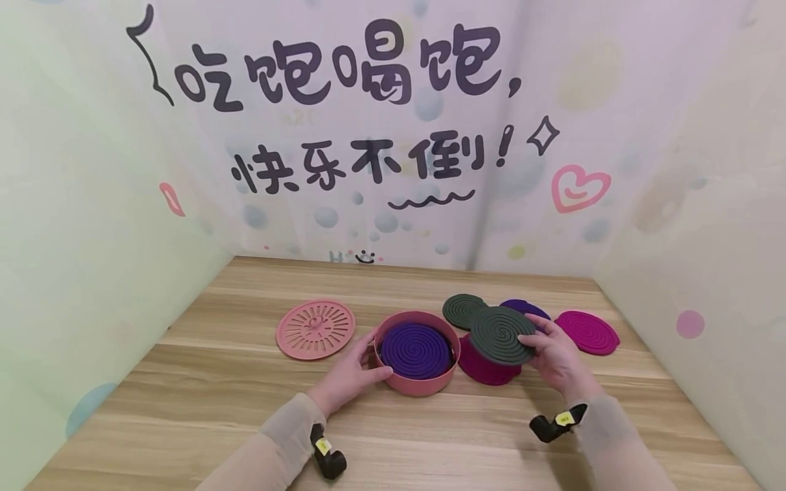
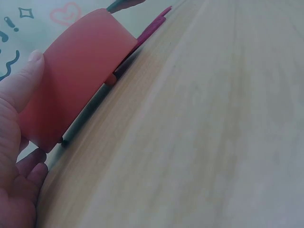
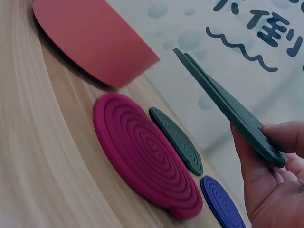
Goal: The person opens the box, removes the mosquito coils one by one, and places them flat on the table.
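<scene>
Left hand (image 1: 350, 375) curls round the near-left wall of the pink tin (image 1: 417, 385), thumb on the outside; the tin stands on the bench (image 1: 184, 409) with a purple coil (image 1: 416, 351) lying flat inside. Right hand (image 1: 555, 354) pinches a green coil (image 1: 502, 334) by its right edge, held tilted, clear of the bench, just right of the tin.

Risks, as judged:
- Edge-only grip: the coil could slip or snap under its own weight.
- Tilted entry may catch the tin's rim and tip it.
- Magenta coil (image 1: 488, 368) sits right against the tin, possibly touching; a nudge could shift it.

Pink lid (image 1: 316, 329) lies well left.
</scene>
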Demonstrator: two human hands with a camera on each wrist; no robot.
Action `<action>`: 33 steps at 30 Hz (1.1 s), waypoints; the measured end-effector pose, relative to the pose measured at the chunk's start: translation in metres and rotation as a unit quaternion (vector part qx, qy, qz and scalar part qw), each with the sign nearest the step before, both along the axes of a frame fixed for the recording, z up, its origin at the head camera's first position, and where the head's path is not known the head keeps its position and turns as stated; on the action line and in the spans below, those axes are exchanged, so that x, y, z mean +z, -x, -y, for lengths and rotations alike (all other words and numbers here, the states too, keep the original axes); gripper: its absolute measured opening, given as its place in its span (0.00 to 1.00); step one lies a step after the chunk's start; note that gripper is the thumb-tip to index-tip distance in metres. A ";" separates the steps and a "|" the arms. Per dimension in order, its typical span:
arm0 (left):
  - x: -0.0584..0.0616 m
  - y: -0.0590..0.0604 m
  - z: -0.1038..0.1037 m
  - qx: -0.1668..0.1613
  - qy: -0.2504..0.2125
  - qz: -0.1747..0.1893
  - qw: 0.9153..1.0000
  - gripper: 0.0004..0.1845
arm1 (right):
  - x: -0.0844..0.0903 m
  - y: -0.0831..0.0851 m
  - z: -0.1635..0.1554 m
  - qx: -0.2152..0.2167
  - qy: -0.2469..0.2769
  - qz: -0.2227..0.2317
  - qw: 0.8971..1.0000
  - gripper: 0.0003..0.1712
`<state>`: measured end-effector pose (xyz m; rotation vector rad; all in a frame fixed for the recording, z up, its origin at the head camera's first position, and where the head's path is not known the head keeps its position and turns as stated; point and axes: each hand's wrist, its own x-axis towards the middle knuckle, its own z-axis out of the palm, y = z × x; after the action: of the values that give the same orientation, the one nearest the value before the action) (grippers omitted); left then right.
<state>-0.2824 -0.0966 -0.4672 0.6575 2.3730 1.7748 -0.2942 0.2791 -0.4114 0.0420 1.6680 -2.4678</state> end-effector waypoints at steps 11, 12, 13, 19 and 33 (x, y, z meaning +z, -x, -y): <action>0.026 -0.016 -0.002 -0.017 -0.013 0.016 1.000 0.42 | -0.015 -0.007 -0.037 -0.005 0.030 0.001 1.000 0.29; 0.026 -0.016 -0.002 -0.017 -0.012 0.016 1.000 0.42 | -0.017 -0.008 -0.040 -0.003 0.035 -0.004 0.999 0.29; 0.027 -0.016 -0.002 -0.017 -0.011 0.016 1.000 0.42 | -0.018 -0.008 -0.043 -0.002 0.039 -0.008 0.999 0.28; 0.024 -0.015 -0.001 -0.014 -0.016 0.016 1.000 0.42 | -0.027 -0.011 -0.059 -0.008 0.041 -0.013 0.999 0.24; 0.000 0.001 0.000 0.005 0.003 0.013 1.000 0.42 | -0.034 -0.020 -0.088 -0.046 0.014 0.043 0.998 0.27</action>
<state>-0.2830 -0.0966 -0.4669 0.6178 2.3681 1.7688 -0.2745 0.3673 -0.4451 0.2229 1.6314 -2.5163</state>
